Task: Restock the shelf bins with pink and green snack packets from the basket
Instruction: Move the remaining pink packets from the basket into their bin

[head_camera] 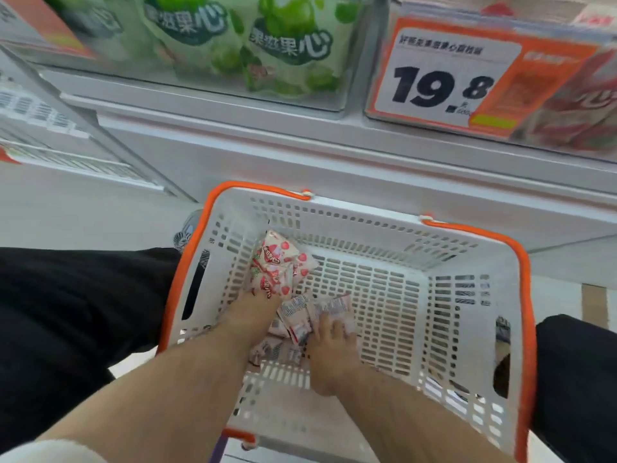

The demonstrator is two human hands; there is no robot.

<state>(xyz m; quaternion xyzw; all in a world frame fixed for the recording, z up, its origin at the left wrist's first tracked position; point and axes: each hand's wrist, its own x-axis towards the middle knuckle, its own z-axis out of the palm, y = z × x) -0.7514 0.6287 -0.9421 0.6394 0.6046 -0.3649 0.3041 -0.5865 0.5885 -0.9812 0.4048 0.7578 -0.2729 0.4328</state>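
Both hands are down inside the white basket [467, 262], which sits on the floor between the person's knees, below the shelf. The left hand [253, 312] reaches toward a bunch of pink packets [280, 269] propped against the basket's left wall; its fingers are hidden under the packets, so a firm hold is likely but cannot be confirmed. The right hand [330, 342] has its fingers curled down over several more pink packets [300, 315] lying print-side down on the basket floor, and it seems to be gathering them. No green packets show in the basket; the only green packets [253, 45] in view already stand in the clear bin [334, 105] on the shelf above, and a bin with reddish packets sits to the right behind the orange price tag [444, 71]. The main risk is grabbing too many at once: the slick, puffy packets could slide out of a loose handful on the way up and fall to the floor or back through the hands. A second risk is sorting, since pink packets lifted straight up would meet the green bin first and could land in the wrong bin. The basket is light and nearly empty, so a snagged packet or wrist could tip or drag it.
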